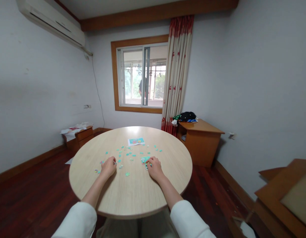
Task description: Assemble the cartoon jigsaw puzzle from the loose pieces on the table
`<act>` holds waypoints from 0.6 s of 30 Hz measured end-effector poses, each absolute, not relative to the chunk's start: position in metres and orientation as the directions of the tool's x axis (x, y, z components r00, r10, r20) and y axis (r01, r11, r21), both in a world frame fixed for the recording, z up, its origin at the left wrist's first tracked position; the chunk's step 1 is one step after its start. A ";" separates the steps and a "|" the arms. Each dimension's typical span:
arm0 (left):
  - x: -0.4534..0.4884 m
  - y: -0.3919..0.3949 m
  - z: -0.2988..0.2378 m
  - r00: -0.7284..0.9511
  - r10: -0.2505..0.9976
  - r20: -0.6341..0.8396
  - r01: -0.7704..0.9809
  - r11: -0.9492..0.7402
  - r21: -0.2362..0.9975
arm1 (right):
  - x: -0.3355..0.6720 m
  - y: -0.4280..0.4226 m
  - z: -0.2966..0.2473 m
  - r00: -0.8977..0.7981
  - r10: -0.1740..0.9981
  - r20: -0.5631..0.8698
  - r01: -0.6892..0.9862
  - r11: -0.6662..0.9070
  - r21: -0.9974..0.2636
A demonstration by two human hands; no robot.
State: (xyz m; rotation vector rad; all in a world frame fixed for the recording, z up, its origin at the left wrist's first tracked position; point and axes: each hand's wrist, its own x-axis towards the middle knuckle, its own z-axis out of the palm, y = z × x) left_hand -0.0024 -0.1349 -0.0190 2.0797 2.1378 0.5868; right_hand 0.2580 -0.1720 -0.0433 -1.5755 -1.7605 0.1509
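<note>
Many small turquoise jigsaw puzzle pieces [127, 174] lie scattered on a round, light wooden table [133, 201]. My left hand [109, 167] rests on the left side of the table with its fingers curled in. Something small and pale shows at its fingertips, too small to make out. A few multicoloured pieces [96, 171] lie just left of that hand. On the right, a joined patch of puzzle [144, 159] lies flat, and my right hand [154, 168] has its bent fingers closed on pieces at its lower edge. Those fingers partly hide the patch.
A printed picture sheet [136, 141] lies toward the far side of the table. Behind to the right stands a wooden cabinet [199, 145] with dark cloth on top. A low wooden stand [83, 134] holds papers at left. A person [143, 87] shows beyond the window.
</note>
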 end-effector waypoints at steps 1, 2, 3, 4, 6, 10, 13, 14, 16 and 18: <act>-0.003 -0.135 -0.019 -0.060 0.978 0.202 0.938 -0.014 0.347 | 0.259 -0.170 -0.044 0.071 0.892 0.446 0.794 0.221 -0.566; -0.004 -0.135 -0.020 -0.059 0.976 0.209 0.934 -0.020 0.357 | 0.261 -0.168 -0.045 0.097 0.891 0.444 0.781 0.208 -0.589; -0.004 -0.135 -0.020 -0.058 0.975 0.215 0.929 -0.026 0.370 | 0.262 -0.166 -0.046 0.122 0.889 0.441 0.767 0.198 -0.611; -0.005 -0.136 -0.020 -0.060 0.973 0.221 0.922 -0.032 0.387 | 0.264 -0.165 -0.046 0.142 0.886 0.440 0.752 0.192 -0.630; -0.004 -0.136 -0.019 -0.063 0.968 0.245 0.896 -0.053 0.441 | 0.266 -0.162 -0.048 0.174 0.876 0.450 0.732 0.190 -0.654; 0.006 -0.136 -0.012 -0.055 0.945 0.323 0.729 -0.184 0.660 | 0.268 -0.158 -0.051 0.196 0.857 0.477 0.723 0.202 -0.660; 0.025 -0.137 -0.006 -0.036 0.943 0.330 0.520 -0.265 0.812 | 0.268 -0.156 -0.053 0.208 0.857 0.470 0.715 0.195 -0.671; 0.032 -0.138 -0.005 -0.021 0.943 0.331 0.468 -0.283 0.837 | 0.268 -0.156 -0.053 0.212 0.859 0.466 0.711 0.191 -0.676; 0.048 -0.139 -0.004 0.029 0.947 0.321 0.406 -0.304 0.862 | 0.268 -0.156 -0.053 0.216 0.863 0.458 0.706 0.185 -0.683; 0.063 -0.140 -0.007 0.059 0.950 0.306 0.388 -0.304 0.870 | 0.269 -0.157 -0.053 0.210 0.867 0.453 0.713 0.181 -0.677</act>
